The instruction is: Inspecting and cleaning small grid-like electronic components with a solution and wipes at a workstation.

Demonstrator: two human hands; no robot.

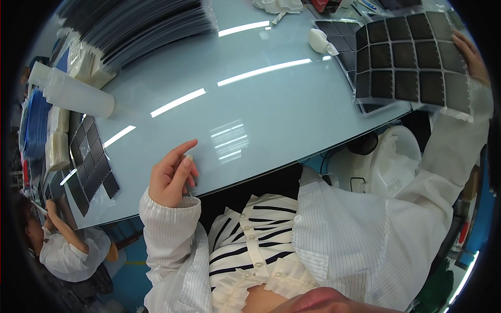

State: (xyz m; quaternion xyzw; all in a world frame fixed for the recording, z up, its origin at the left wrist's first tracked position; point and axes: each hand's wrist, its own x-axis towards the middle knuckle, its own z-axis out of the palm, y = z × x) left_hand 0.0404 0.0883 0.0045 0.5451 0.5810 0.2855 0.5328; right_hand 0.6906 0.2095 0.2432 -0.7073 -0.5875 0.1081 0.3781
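My right hand (472, 55) grips the far right edge of a clear plastic sheet holding a grid of dark square pieces (412, 60), lifted and tilted over the table's right corner. My left hand (172, 175) hovers at the near edge of the glossy pale table (250, 115), fingers loosely curled, index finger pointing out, holding nothing. Beneath the lifted sheet lies another sheet of dark squares (342, 44) flat on the table.
A tall stack of dark sheets (141, 26) stands at the back left. A white squeeze bottle (78, 94) lies at the left, above a flat sheet of dark squares (91, 159). A small white bottle (321, 41) rests by the right sheets. Another person (68, 245) works at lower left.
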